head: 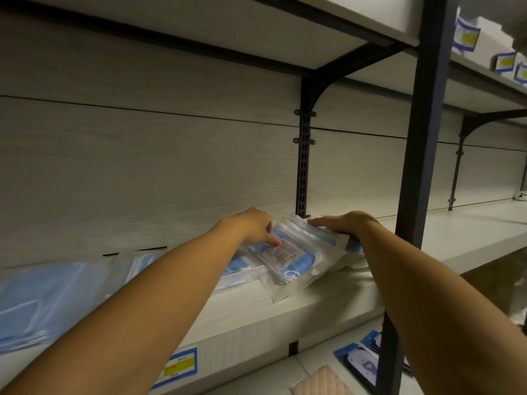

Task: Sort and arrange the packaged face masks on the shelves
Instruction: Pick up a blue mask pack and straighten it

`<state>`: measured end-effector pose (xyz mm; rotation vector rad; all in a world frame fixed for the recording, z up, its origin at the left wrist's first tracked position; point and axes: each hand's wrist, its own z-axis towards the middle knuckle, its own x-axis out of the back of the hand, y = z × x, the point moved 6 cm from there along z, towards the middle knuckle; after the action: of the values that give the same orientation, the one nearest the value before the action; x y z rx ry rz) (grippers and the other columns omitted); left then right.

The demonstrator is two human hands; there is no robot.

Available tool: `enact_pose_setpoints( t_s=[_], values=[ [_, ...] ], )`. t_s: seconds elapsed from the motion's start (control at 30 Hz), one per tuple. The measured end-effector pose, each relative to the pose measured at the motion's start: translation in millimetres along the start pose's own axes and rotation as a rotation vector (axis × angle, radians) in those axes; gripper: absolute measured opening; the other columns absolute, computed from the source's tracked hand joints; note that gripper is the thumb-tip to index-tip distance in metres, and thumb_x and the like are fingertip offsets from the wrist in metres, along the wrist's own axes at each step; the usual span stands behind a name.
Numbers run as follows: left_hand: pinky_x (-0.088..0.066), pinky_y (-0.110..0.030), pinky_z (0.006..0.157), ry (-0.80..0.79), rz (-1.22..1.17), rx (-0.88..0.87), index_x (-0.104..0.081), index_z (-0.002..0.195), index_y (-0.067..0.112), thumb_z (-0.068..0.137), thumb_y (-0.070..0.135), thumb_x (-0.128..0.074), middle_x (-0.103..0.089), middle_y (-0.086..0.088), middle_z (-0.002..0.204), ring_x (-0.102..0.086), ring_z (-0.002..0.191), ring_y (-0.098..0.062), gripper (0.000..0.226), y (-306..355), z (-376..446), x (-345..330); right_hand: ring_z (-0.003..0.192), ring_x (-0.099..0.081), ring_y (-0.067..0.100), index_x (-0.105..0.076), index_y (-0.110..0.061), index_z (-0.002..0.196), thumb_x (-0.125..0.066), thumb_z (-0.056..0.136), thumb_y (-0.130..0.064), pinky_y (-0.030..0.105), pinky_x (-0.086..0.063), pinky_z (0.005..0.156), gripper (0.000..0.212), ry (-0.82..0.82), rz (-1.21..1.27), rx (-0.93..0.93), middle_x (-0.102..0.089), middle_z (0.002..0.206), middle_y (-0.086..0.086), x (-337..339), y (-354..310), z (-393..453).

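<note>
— So, from the head camera, where are the face masks?
— A stack of clear packs of blue masks lies on the pale shelf, near its front edge and just in front of the slotted black bracket on the back panel. The top pack has a white printed label facing up.
— And the hands?
— Both reach in with bare forearms. The left hand is on the stack's left side, its fingers curled down onto the top pack beside the label; that grip looks clamped on the pack's edge. The right hand lies flat over the stack's far right corner, fingers straight and together, pressing rather than gripping.
— Anything else on that shelf?
— More blue mask packs lie in a blurred row to the left, partly behind the left forearm. Another pack sits just under the left wrist, touching the stack.
— Around it?
— A blue-and-yellow price tag is on the shelf's front lip. A dark upright post stands to the right. Below, a lower shelf carries dark blue packets and a pinkish quilted item. At the upper right, white boxes with similar tags sit on a higher shelf.
</note>
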<state>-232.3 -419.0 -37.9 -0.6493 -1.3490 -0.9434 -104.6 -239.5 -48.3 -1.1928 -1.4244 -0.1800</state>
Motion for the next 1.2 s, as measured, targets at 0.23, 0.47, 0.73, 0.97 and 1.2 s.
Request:
enact_pose_setpoints(
  t_s=[0.23,0.47,0.73,0.97,1.2],
  values=[
    [-0.051,-0.035,0.093,-0.028,0.002,0.071,-0.065,0.123,0.015,0.089,0.051,-0.07,-0.066,-0.005,0.121,-0.061,0.108,-0.023,0.05,-2,-4,3,0.103,-0.064,0.023,-0.057,-0.006,0.133,-0.053,0.075,-0.087,0.032,-0.044,0.084,0.1,-0.042,0.029,-0.012,-0.065,0.127,0.009,-3,-13,3],
    [-0.057,-0.039,0.079,-0.044,-0.085,0.28,-0.061,0.082,0.008,0.094,0.05,-0.066,-0.068,-0.01,0.087,-0.065,0.073,-0.024,0.044,6,-3,-1,0.107,-0.057,0.026,-0.052,-0.012,0.136,-0.052,0.077,-0.085,0.032,-0.039,0.09,0.094,-0.059,0.029,0.111,-0.059,0.125,0.009,9,-17,6],
    [-0.055,-0.041,0.08,-0.024,-0.184,0.487,-0.065,0.102,0.003,0.098,0.049,-0.059,-0.069,-0.016,0.104,-0.065,0.084,-0.031,0.046,26,-7,-8,0.109,-0.058,0.025,-0.05,-0.01,0.139,-0.068,0.086,-0.063,0.033,-0.046,0.095,0.077,-0.213,0.023,0.24,-0.059,0.128,0.007,4,-29,12],
    [-0.043,-0.049,0.109,-0.124,-0.353,0.67,-0.044,0.141,-0.005,0.103,0.044,-0.053,-0.053,-0.021,0.143,-0.054,0.129,-0.038,0.063,39,-21,-8,0.142,-0.037,0.029,-0.031,-0.007,0.154,-0.059,0.097,-0.051,0.033,-0.035,0.104,0.078,-0.221,0.06,0.346,-0.032,0.158,0.011,-5,-40,17],
    [-0.043,-0.039,0.099,-0.021,-0.686,0.809,-0.044,0.142,-0.005,0.095,0.053,-0.061,-0.054,-0.018,0.143,-0.055,0.126,-0.032,0.076,40,-35,-13,0.077,-0.063,0.022,-0.062,-0.007,0.123,-0.072,0.087,-0.04,0.027,-0.049,0.054,0.049,-0.264,0.301,0.33,-0.067,0.101,0.008,-6,-31,21]
  ],
)
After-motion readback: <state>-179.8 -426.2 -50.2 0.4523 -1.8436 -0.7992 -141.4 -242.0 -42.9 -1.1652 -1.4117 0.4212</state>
